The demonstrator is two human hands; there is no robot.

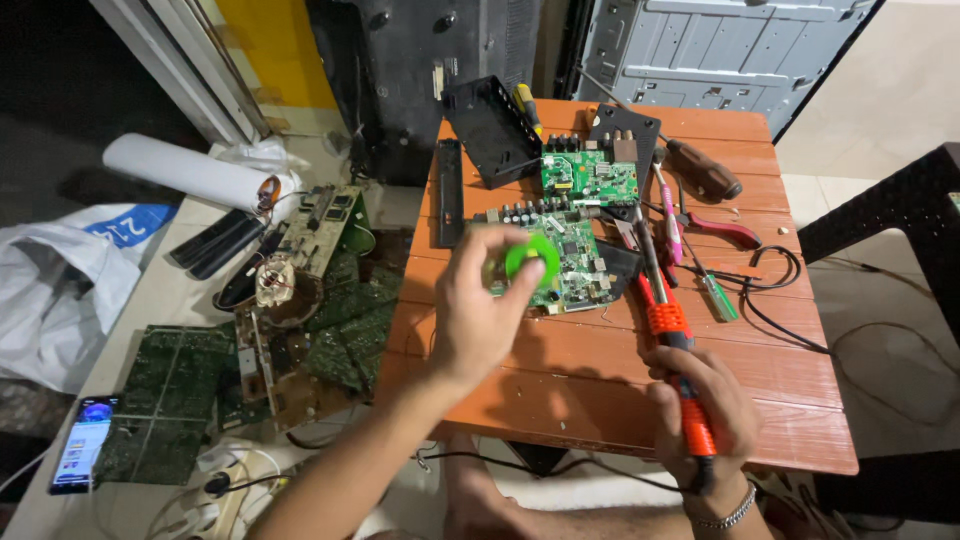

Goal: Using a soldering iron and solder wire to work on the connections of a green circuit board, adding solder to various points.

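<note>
My left hand (480, 310) is raised over the orange wooden table (600, 370) and grips a small round green container (528, 261) between thumb and fingers. Under it lies a green circuit board (572, 262). My right hand (705, 415), a chain bracelet on its wrist, is closed on the orange handle of a soldering iron (672, 330). The iron's metal tip points away from me toward the board's right side. A second, smaller green circuit board (590, 176) lies further back.
At the table's back are a black plastic casing (490, 125), screwdrivers (705, 170), red-handled pliers (725, 228) and a black cable (775, 285). On the floor to the left lie several circuit boards (175, 385), a phone (85, 440), a white roll (185, 170) and a power strip (225, 490).
</note>
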